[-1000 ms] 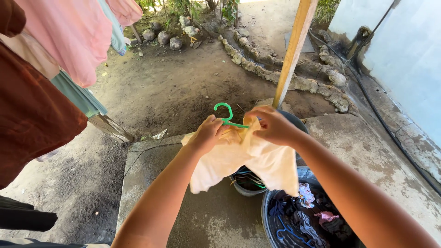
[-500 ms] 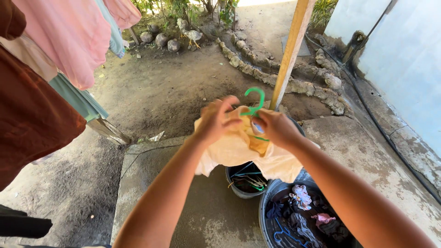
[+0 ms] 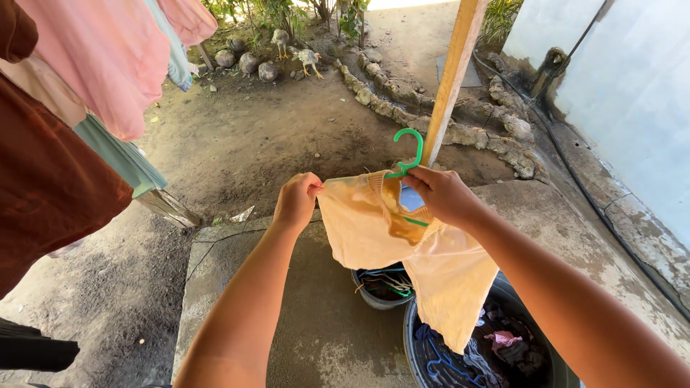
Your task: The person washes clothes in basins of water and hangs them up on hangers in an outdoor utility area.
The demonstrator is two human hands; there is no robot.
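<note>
Outdoors, above a dark tub of wet laundry (image 3: 460, 356): left hand (image 3: 297, 201) pinched on the shoulder of a pale yellow shirt (image 3: 402, 248), right hand (image 3: 443, 194) clamped on its green hanger (image 3: 407, 159), fitting seemingly midway, far shoulder likely next.

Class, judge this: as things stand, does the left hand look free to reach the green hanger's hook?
Probably not at once. The left hand is pinching the yellow shirt's corner, so it is occupied. The path itself looks open: the hanger hook stands clear above the right hand.
</note>
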